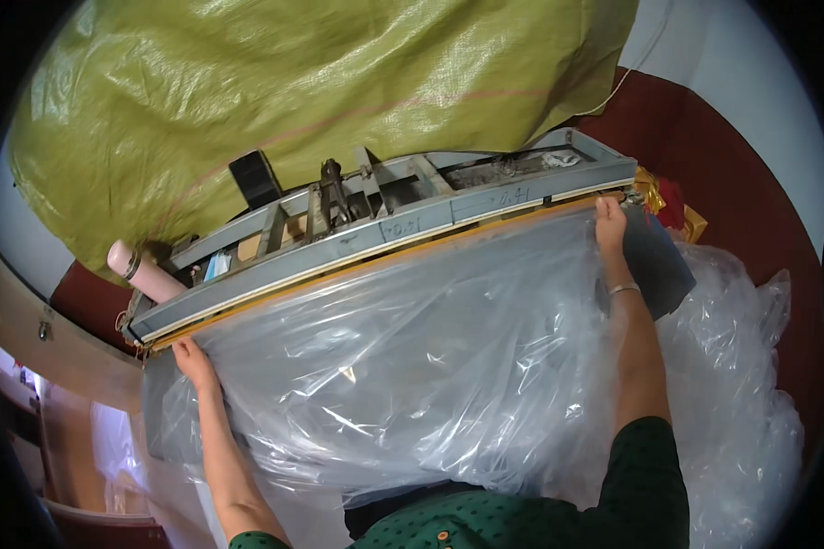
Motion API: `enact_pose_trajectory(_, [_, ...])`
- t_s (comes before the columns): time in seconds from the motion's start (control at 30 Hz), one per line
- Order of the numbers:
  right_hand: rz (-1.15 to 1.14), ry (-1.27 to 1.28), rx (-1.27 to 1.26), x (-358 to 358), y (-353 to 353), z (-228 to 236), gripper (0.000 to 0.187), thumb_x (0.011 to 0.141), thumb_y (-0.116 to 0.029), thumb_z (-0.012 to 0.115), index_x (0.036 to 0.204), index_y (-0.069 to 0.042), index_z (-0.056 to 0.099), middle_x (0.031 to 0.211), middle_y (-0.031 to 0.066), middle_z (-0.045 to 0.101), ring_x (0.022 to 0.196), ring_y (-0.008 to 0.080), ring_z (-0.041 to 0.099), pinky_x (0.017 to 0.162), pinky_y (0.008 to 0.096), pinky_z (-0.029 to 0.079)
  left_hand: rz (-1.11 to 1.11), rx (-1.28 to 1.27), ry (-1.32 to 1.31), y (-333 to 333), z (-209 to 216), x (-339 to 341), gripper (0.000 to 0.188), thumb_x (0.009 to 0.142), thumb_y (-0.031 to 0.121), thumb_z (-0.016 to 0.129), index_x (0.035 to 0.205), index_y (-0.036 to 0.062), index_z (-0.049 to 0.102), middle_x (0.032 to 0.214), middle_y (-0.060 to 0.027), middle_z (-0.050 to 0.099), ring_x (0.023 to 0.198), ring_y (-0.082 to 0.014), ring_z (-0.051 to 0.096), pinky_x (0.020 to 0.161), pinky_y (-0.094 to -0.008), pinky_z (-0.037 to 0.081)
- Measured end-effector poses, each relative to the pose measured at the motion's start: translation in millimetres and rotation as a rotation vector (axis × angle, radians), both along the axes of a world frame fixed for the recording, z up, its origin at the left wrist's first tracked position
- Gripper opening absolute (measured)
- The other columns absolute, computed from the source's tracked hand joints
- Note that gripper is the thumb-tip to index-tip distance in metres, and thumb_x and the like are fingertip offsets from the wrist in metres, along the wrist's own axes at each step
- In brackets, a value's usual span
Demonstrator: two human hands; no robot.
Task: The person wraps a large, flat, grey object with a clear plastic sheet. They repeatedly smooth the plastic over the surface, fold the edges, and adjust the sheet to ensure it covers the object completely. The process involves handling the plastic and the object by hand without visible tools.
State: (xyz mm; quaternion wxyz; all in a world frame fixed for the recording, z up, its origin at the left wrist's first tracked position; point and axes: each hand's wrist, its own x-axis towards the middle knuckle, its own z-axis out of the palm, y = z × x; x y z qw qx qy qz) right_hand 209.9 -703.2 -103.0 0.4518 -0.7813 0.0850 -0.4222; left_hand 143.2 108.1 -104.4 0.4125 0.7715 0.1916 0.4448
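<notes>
A wide sheet of clear plastic film (403,366) stretches between my hands, its far edge lying along the orange-brown strip (375,266) on the front of a grey metal frame machine (339,245). My left hand (192,360) pinches the film's left corner near the machine's left end. At the right end my right hand (610,226) grips the other corner, fingers closed at the strip. The film hangs wrinkled and shiny toward my body, over a grey board (650,261) that shows past its right side.
A pink bottle (146,273) and a black phone (254,179) rest at the machine's back. Behind stands a big yellow-green woven sack (320,82). More crumpled clear film (732,366) is heaped at the right. A wooden door (64,320) stands at the left.
</notes>
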Motion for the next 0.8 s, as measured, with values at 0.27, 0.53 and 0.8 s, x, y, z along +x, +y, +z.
enact_pose_trajectory(0.27, [-0.048, -0.104, 0.119, 19.9, 4.7, -3.1, 0.017, 0.083, -0.015, 0.062, 0.079, -0.001, 0.053, 0.066, 0.0007, 0.053, 0.059, 0.0083, 0.049, 0.058, 0.0236, 0.042, -0.125, -0.142, 0.005, 30.9, -13.6, 22.2, 0.021, 0.088, 0.016, 0.056, 0.073, 0.0044, 0.047, 0.068, 0.0018, 0.045, 0.062, -0.0079, 0.038, 0.057, -0.0212, 0.036])
enact_pose_trajectory(0.53, [-0.038, -0.119, 0.339, 21.0, -13.4, -11.3, 0.012, 0.084, -0.011, 0.055, 0.093, -0.007, 0.048, 0.071, 0.0023, 0.051, 0.057, 0.0094, 0.049, 0.047, 0.0236, 0.042, 0.153, -0.021, 0.018, 16.2, -3.8, 18.5, 0.016, 0.086, 0.016, 0.050, 0.082, 0.0020, 0.044, 0.074, -0.0052, 0.048, 0.062, -0.0125, 0.043, 0.058, -0.0267, 0.040])
enact_pose_trajectory(0.8, [-0.035, 0.058, 0.394, 15.8, -32.2, -4.9, 0.012, 0.085, -0.010, 0.049, 0.096, -0.007, 0.050, 0.080, 0.0078, 0.056, 0.064, 0.0167, 0.056, 0.057, 0.0301, 0.048, 0.057, -0.210, -0.024, 24.0, -9.0, 18.6, 0.007, 0.084, 0.010, 0.045, 0.086, 0.0038, 0.044, 0.073, -0.0050, 0.050, 0.061, -0.0110, 0.046, 0.053, -0.0249, 0.040])
